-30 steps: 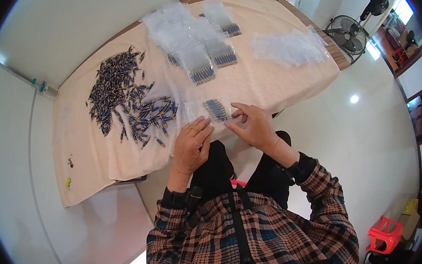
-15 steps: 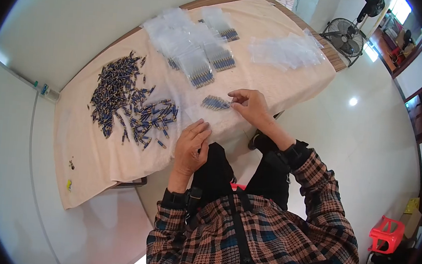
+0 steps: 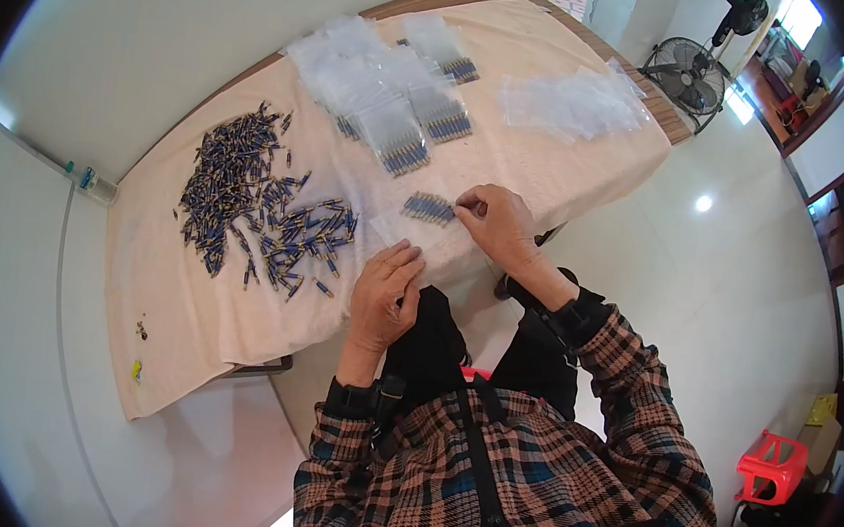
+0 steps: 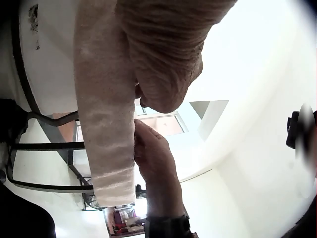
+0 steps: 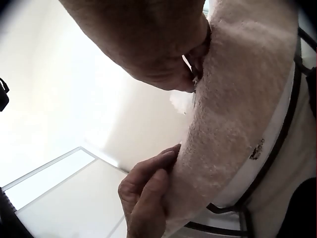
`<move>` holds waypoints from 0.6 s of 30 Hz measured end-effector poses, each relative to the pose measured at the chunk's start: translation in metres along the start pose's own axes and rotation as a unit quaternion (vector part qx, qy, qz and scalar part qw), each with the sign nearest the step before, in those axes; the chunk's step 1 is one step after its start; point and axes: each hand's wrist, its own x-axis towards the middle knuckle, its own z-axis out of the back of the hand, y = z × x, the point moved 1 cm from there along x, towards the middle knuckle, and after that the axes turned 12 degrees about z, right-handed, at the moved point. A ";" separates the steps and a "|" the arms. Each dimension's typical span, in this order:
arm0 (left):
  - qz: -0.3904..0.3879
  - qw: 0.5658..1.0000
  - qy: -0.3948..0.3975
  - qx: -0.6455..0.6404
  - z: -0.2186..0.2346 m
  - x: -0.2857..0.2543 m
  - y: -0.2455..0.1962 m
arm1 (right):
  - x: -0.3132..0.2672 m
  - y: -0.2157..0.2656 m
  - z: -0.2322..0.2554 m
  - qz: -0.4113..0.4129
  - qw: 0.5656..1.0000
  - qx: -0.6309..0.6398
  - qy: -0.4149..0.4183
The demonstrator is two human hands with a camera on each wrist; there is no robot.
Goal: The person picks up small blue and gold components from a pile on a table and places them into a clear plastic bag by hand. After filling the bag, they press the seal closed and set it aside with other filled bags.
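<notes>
In the head view a small clear bag (image 3: 385, 228) lies near the table's front edge, with a row of small blue pieces with brass-coloured ends (image 3: 429, 208) side by side in it. My right hand (image 3: 498, 228) pinches the bag at the right end of that row, thumb against forefinger. My left hand (image 3: 384, 295) rests at the bag's near left, its fingers together and fairly straight, fingertips on the cloth edge. The right wrist view shows the right thumb and finger (image 5: 190, 82) meeting low over the cloth; the bag is mostly hidden there.
A big heap of loose blue pieces (image 3: 228, 181) covers the cloth's left side. Filled clear bags (image 3: 399, 126) overlap at the back, and flat plastic bags (image 3: 576, 104) lie at the far right. The cloth (image 3: 222, 316) hangs over the front edge.
My right hand first moved off the bag's right side, then closed finger and thumb at the end of the row. The row of pieces has shifted slightly and turned flatter. The left hand stays put.
</notes>
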 end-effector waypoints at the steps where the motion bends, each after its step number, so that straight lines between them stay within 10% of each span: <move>1: 0.005 1.000 -0.013 -0.009 0.000 0.001 0.000 | 0.000 0.000 -0.001 -0.003 1.000 -0.001 0.002; 11: 0.007 0.987 -0.124 0.106 0.001 0.078 0.020 | -0.001 0.002 -0.006 -0.022 0.999 0.033 -0.027; 18: 0.192 0.978 0.055 -0.057 -0.031 0.104 0.047 | -0.004 -0.001 -0.003 -0.030 0.998 0.051 -0.017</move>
